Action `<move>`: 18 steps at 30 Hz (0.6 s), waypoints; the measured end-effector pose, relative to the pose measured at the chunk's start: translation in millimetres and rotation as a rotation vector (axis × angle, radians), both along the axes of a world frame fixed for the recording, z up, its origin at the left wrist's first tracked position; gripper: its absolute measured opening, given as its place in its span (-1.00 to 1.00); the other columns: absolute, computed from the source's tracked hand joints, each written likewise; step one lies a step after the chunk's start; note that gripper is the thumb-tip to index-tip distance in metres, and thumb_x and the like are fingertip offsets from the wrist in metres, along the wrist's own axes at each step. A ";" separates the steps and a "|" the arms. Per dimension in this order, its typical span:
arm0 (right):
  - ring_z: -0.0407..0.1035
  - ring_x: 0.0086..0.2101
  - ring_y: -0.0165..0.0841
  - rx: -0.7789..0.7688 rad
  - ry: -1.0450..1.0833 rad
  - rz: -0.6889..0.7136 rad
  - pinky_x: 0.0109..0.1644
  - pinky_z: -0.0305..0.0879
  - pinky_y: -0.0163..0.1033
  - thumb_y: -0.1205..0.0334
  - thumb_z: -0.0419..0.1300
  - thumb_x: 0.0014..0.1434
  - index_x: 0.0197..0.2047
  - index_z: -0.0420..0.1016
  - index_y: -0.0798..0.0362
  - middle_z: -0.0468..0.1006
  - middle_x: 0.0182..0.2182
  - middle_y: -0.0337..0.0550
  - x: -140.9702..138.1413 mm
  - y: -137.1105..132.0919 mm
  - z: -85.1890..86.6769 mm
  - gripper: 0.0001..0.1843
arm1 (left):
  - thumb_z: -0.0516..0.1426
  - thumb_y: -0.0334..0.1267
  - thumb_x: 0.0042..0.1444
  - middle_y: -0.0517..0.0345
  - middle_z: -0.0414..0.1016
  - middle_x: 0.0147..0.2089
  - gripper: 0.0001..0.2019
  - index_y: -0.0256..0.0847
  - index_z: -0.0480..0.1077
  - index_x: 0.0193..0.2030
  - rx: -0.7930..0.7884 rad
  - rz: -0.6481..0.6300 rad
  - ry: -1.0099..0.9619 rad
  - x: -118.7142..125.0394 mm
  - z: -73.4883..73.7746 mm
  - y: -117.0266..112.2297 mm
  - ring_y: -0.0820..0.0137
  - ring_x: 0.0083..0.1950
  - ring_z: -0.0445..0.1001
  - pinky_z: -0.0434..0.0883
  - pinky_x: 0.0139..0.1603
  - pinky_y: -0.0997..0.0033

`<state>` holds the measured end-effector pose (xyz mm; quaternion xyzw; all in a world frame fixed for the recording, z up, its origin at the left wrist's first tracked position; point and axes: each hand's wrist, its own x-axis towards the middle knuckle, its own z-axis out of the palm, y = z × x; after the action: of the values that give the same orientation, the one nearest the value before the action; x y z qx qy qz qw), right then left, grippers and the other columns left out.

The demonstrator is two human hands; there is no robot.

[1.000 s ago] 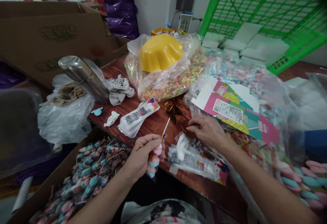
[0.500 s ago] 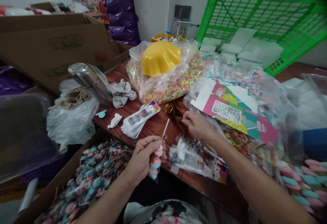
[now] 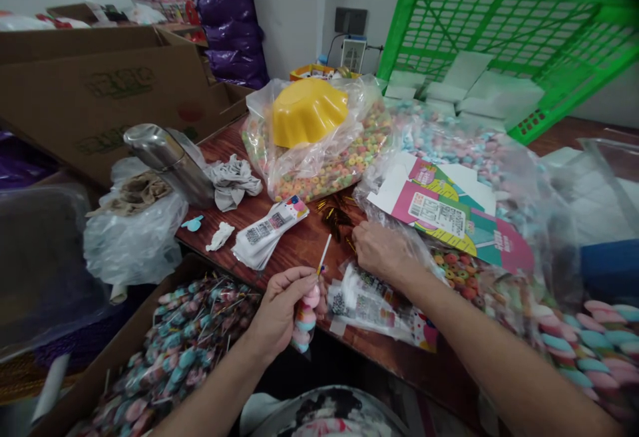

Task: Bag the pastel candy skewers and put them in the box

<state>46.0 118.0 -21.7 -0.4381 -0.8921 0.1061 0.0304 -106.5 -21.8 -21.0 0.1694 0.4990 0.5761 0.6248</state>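
My left hand [image 3: 284, 304] is closed around a candy skewer [image 3: 305, 317] of pink and blue pieces in a clear wrapper. Its white stick [image 3: 325, 251] points up past my fingers. My right hand [image 3: 380, 247] is on the table with curled fingers, beside a small pile of shiny gold twist ties [image 3: 335, 219]; what its fingertips hold, if anything, is hidden. Below that hand lie loose printed clear bags [image 3: 369, 307]. A neat stack of similar printed bags [image 3: 269, 231] rests left of the ties.
A box of wrapped candy skewers [image 3: 190, 344] stands at lower left. Behind are a steel flask [image 3: 170, 161], a ring-candy bag [image 3: 319, 181] with a yellow bowl [image 3: 309, 111], and a green basket [image 3: 404, 31]. Printed cards [image 3: 439, 214] lie on candy bags at right.
My right hand has shifted slightly down and its fingers are more curled at the gold ties. My left hand keeps hold of the candy skewer. The view has shifted a little.
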 end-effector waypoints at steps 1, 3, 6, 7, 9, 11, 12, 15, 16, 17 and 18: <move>0.40 -0.25 -0.21 0.000 0.020 0.013 -0.23 0.17 -0.22 0.45 0.05 0.08 -0.35 0.46 0.12 0.53 -0.29 0.05 0.5 2.6 0.7 -0.83 | 0.30 -0.20 -0.11 0.19 0.44 -0.54 -0.79 -0.30 0.42 -0.44 -0.001 0.000 -0.004 0.8 0.5 0.1 0.49 -0.60 0.41 0.35 -0.60 0.52; 0.40 -0.31 -0.25 0.003 0.081 0.016 -0.28 0.16 -0.24 0.45 0.05 0.08 -0.36 0.41 0.09 0.53 -0.36 -0.01 5.6 8.8 3.3 -0.85 | 0.30 -0.21 -0.12 0.19 0.44 -0.53 -0.79 -0.30 0.42 -0.45 0.002 -0.007 -0.021 1.4 2.1 0.8 0.48 -0.60 0.41 0.35 -0.60 0.52; 0.36 -0.43 -0.34 0.013 0.225 -0.002 -0.37 0.15 -0.29 0.38 -0.02 0.18 -0.32 0.33 0.05 0.48 -0.46 -0.15 20.0 11.9 11.7 -0.87 | 0.29 -0.24 -0.11 0.17 0.45 -0.51 -0.81 -0.31 0.42 -0.45 0.012 -0.055 -0.081 0.2 6.6 4.2 0.48 -0.58 0.41 0.36 -0.58 0.51; 0.34 -0.45 -0.37 0.018 0.279 0.000 -0.38 0.15 -0.31 0.36 -0.05 0.21 -0.31 0.30 0.04 0.46 -0.48 -0.20 25.2 9.3 15.6 -0.87 | 0.28 -0.25 -0.10 0.16 0.45 -0.50 -0.82 -0.32 0.43 -0.44 0.016 -0.082 -0.107 -0.4 8.8 6.0 0.47 -0.56 0.42 0.36 -0.58 0.51; 0.31 -0.48 -0.42 0.035 0.378 0.029 -0.39 0.15 -0.34 0.36 -0.08 0.22 -0.30 0.26 0.02 0.44 -0.50 -0.25 34.3 -1.8 23.9 -0.87 | 0.26 -0.26 -0.07 0.11 0.47 -0.47 -0.84 -0.33 0.45 -0.40 0.033 -0.154 -0.155 -0.8 14.3 10.1 0.46 -0.52 0.44 0.37 -0.57 0.52; 0.29 -0.48 -0.42 0.059 0.451 0.091 -0.37 0.15 -0.34 0.37 -0.07 0.20 -0.34 0.24 0.01 0.41 -0.51 -0.25 40.6 -18.8 31.2 -0.86 | 0.24 -0.26 -0.04 0.06 0.49 -0.43 -0.84 -0.33 0.46 -0.37 0.064 -0.232 -0.186 1.7 20.8 14.0 0.44 -0.50 0.45 0.36 -0.56 0.52; 0.29 -0.47 -0.42 0.073 0.478 0.127 -0.36 0.15 -0.33 0.37 -0.06 0.18 -0.37 0.24 0.01 0.40 -0.51 -0.24 43.0 -28.0 34.0 -0.86 | 0.23 -0.26 -0.03 0.05 0.49 -0.42 -0.85 -0.33 0.46 -0.37 0.080 -0.274 -0.193 4.6 24.1 15.5 0.44 -0.50 0.45 0.35 -0.57 0.52; 0.28 -0.43 -0.40 0.115 0.566 0.196 -0.32 0.16 -0.31 0.39 -0.05 0.16 -0.42 0.24 0.02 0.38 -0.51 -0.22 49.3 -51.3 38.0 -0.84 | 0.23 -0.26 -0.02 0.12 0.45 -0.49 -0.85 -0.32 0.45 -0.38 0.094 -0.357 -0.173 19.4 31.6 17.1 0.50 -0.59 0.40 0.33 -0.57 0.51; 0.28 -0.44 -0.41 0.121 0.614 0.186 -0.32 0.16 -0.31 0.40 -0.05 0.17 -0.41 0.26 0.02 0.38 -0.51 -0.22 51.6 -56.0 37.6 -0.84 | 0.24 -0.26 -0.03 0.17 0.42 -0.52 -0.85 -0.32 0.45 -0.37 0.085 -0.363 -0.157 25.4 32.5 17.3 0.52 -0.62 0.37 0.34 -0.57 0.51; 0.27 -0.46 -0.42 0.124 0.662 0.154 -0.33 0.16 -0.32 0.40 -0.04 0.18 -0.40 0.27 0.02 0.38 -0.51 -0.24 54.0 -58.9 36.2 -0.84 | 0.25 -0.27 -0.04 0.21 0.39 -0.54 -0.85 -0.32 0.45 -0.37 0.074 -0.354 -0.140 31.1 32.4 17.9 0.54 -0.63 0.35 0.34 -0.57 0.51; 0.26 -0.47 -0.43 0.126 0.700 0.105 -0.34 0.17 -0.32 0.40 -0.03 0.19 -0.38 0.28 0.03 0.38 -0.51 -0.25 56.6 -59.9 33.9 -0.84 | 0.26 -0.27 -0.05 0.23 0.38 -0.55 -0.84 -0.31 0.44 -0.36 0.063 -0.337 -0.120 36.0 31.4 19.1 0.55 -0.64 0.33 0.33 -0.58 0.52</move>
<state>102.6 58.1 12.1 -0.3262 -0.8537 0.1960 0.3555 -70.5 -2.7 10.3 0.2356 0.4071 0.4875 0.7356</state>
